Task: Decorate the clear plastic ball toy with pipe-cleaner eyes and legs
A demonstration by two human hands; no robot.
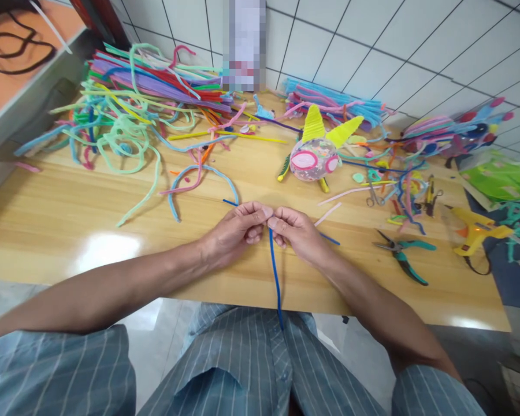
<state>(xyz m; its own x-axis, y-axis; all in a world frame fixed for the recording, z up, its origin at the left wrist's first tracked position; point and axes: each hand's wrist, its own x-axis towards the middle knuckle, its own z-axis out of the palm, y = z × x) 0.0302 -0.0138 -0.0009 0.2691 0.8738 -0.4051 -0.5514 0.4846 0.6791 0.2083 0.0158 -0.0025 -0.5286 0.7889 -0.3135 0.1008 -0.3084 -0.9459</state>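
A dark blue pipe cleaner (pixel 275 271) hangs down from between my fingertips, its lower end past the table's front edge. My left hand (pixel 245 225) is closed in a pinch at its top, thumb against fingers. Touching it, my right hand (pixel 292 228) pinches the same spot. Just behind the hands a light blue pipe cleaner (pixel 219 170) curves in an arch, with a pink one (pixel 195 184) across it. Short blue bits show at either side of the hands. Beyond them stands a round shiny figure (pixel 309 159) with yellow ears and pink-ringed eyes.
Heaps of coloured pipe cleaners (pixel 121 133) cover the back left. More blue and pink bundles (pixel 333 104) lie along the tiled wall. To the right are teal-handled pliers (pixel 407 257), a yellow glue gun (pixel 476 231), scissors (pixel 375 196) and a green plastic bag (pixel 498 176).
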